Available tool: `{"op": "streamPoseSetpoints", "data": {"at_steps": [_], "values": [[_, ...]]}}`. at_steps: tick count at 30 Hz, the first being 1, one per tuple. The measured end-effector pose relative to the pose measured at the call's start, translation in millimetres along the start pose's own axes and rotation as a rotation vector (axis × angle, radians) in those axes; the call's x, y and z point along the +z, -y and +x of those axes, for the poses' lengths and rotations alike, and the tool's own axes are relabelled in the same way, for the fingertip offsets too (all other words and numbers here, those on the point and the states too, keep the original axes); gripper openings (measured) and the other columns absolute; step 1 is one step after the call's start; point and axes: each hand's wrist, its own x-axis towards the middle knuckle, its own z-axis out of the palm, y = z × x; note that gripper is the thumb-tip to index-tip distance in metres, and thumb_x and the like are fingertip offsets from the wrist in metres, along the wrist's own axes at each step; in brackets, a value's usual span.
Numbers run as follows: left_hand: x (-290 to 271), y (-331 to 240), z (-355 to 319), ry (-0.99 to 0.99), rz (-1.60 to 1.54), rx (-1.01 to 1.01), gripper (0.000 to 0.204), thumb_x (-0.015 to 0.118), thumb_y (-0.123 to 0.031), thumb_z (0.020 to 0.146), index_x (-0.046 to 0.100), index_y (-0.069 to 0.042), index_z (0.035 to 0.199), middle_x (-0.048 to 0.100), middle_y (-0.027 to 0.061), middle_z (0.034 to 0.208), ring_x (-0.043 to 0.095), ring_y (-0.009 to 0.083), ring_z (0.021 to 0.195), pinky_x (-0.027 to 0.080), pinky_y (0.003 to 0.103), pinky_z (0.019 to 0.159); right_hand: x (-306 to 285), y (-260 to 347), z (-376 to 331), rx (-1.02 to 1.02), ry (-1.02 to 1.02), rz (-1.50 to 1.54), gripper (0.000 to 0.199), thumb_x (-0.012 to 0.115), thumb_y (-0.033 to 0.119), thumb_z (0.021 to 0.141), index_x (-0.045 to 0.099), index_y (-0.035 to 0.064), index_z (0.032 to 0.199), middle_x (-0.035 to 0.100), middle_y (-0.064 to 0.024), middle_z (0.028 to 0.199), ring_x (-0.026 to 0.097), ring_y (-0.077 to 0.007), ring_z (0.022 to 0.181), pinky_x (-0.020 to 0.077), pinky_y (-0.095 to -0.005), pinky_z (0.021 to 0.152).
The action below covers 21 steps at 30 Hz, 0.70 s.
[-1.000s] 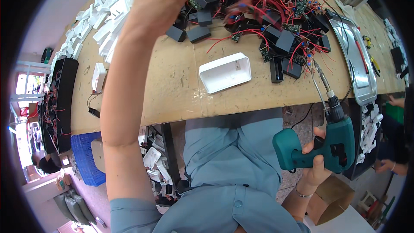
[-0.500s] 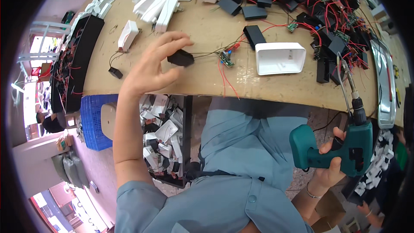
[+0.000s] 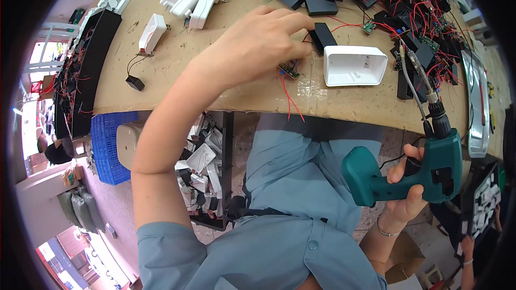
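My left hand (image 3: 252,48) reaches over the table, thumb and forefinger apart beside a black rectangular box (image 3: 322,38); I see no grip on it. Just below the fingers lies a small green circuit board (image 3: 290,71), partly covered, its red wires (image 3: 288,99) trailing toward the table's front edge. An open white plastic housing (image 3: 355,66) sits to the right of the board. My right hand (image 3: 406,182) is wrapped around the handle of a green pistol-shaped soldering gun (image 3: 443,166). Its metal tip and thin side tube point up toward the piled black boxes.
Black boxes, red wires and circuit boards (image 3: 427,43) heap up at the back right. White plug housings (image 3: 205,5) lie at the back left, near a black tray (image 3: 88,70). A metal tray (image 3: 478,113) stands at right. Below the table are a parts bin (image 3: 228,166) and blue crate (image 3: 110,150).
My left hand has moved right, from a small black block to the circuit board and black box. That block is now hidden. The soldering gun has shifted slightly left and up.
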Motion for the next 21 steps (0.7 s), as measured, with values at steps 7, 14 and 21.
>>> {"op": "streamPoseSetpoints", "data": {"at_steps": [7, 14, 21], "values": [[8, 24, -4, -0.205, -0.474, -0.249, 0.013, 0.057, -0.005, 0.08, 0.062, -0.002, 0.091, 0.059, 0.006, 0.1, 0.057, 0.0138, 0.084, 0.047, 0.023, 0.07, -1, 0, 2, -0.005, -0.003, -0.028, 0.064, 0.062, 0.032, 0.078, 0.033, -0.0042, 0.123, 0.045, -0.0205, 0.117, 0.051, -0.0129, 0.071, 0.0454, -0.0229, 0.058], [11, 28, -10, -0.383, -1.212, -0.831, 0.016, 0.061, -0.01, 0.079, 0.063, -0.001, 0.092, 0.061, -0.0006, 0.088, 0.055, 0.0052, 0.083, 0.045, 0.022, 0.072, -2, -3, 5, -0.001, 0.013, -0.05, 0.065, 0.061, 0.033, 0.079, 0.032, -0.0046, 0.123, 0.045, -0.0206, 0.118, 0.051, -0.0123, 0.07, 0.0449, -0.0216, 0.058], [4, 34, -13, -0.368, -0.472, -0.493, 0.011, 0.062, -0.009, 0.075, 0.063, -0.003, 0.084, 0.06, 0.0036, 0.088, 0.058, 0.0138, 0.073, 0.045, 0.025, 0.065, 1, -3, 7, 0.018, 0.009, 0.082, 0.066, 0.063, 0.031, 0.077, 0.033, -0.0052, 0.123, 0.047, -0.0228, 0.116, 0.054, -0.0146, 0.07, 0.0468, -0.0237, 0.057]]}}
